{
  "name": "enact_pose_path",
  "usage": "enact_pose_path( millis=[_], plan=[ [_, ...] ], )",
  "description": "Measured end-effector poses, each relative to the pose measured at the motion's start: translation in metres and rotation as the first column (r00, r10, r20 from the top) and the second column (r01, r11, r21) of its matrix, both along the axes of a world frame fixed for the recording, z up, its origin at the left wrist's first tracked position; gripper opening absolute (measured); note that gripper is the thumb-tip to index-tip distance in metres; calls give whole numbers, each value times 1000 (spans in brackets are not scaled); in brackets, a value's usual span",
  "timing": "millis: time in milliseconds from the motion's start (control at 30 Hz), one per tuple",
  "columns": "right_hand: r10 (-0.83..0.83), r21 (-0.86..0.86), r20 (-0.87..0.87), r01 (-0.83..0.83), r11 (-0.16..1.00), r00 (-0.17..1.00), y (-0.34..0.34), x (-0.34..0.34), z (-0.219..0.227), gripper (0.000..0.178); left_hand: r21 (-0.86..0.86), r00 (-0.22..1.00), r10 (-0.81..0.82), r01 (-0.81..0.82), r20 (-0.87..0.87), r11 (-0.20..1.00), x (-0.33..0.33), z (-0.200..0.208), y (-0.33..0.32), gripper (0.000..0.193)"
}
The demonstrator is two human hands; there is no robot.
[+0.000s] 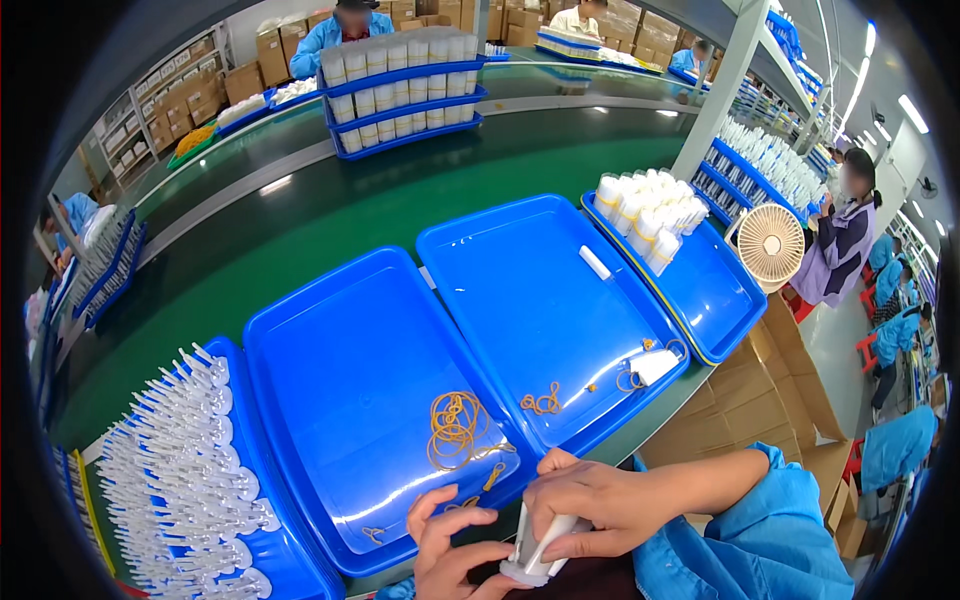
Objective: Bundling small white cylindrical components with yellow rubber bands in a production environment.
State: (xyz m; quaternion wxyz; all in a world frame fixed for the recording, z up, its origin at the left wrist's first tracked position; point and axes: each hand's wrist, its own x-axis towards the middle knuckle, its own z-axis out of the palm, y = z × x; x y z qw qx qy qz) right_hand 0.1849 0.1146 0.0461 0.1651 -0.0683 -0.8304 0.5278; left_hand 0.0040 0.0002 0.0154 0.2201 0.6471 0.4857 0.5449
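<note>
Near the lower edge, both my hands are on a white plastic tube with a translucent flanged base (532, 570). My right hand (590, 505) grips its upper body, thumb and fingers pressed round it. Fingers of my left hand (452, 548) hold the flanged end, while others on that hand are raised and apart. The right fingers partly cover the tube. Just beyond my hands, a blue tray (340, 400) holds a loose bundle of orange rubber bands (455, 428). In the adjoining blue tray (540, 300) are more rubber bands (541, 400), a white cup-like piece (655, 367) and a small white cylinder (595, 263).
At left, a blue tray carries many white stemmed plastic parts (185, 480). Banded white bundles (650, 210) fill part of the right tray; a round fan (770, 243) stands beside it. Stacked trays (405, 95) sit across the green belt (300, 235). An open carton (750, 400) lies right; co-workers sit around.
</note>
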Motion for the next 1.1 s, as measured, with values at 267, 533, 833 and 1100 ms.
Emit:
enact_pose_path(
  millis=[267,533,833,1100],
  plan=[
    [-271,-76,83,277,958,959,69,-6,4,27,-6,996,85,-85,18,996,-5,-1,-1,12],
    [-885,839,364,310,447,291,227,37,-26,45,43,988,129,-134,87,990,-14,5,-13,15],
    [-493,721,99,279,634,864,145,11,-15,31,-50,968,136,-128,212,990,-9,0,-17,9],
    [-112,745,-64,122,655,992,51,-18,12,30,17,993,-62,60,101,998,-9,-1,-6,9]
  ],
)
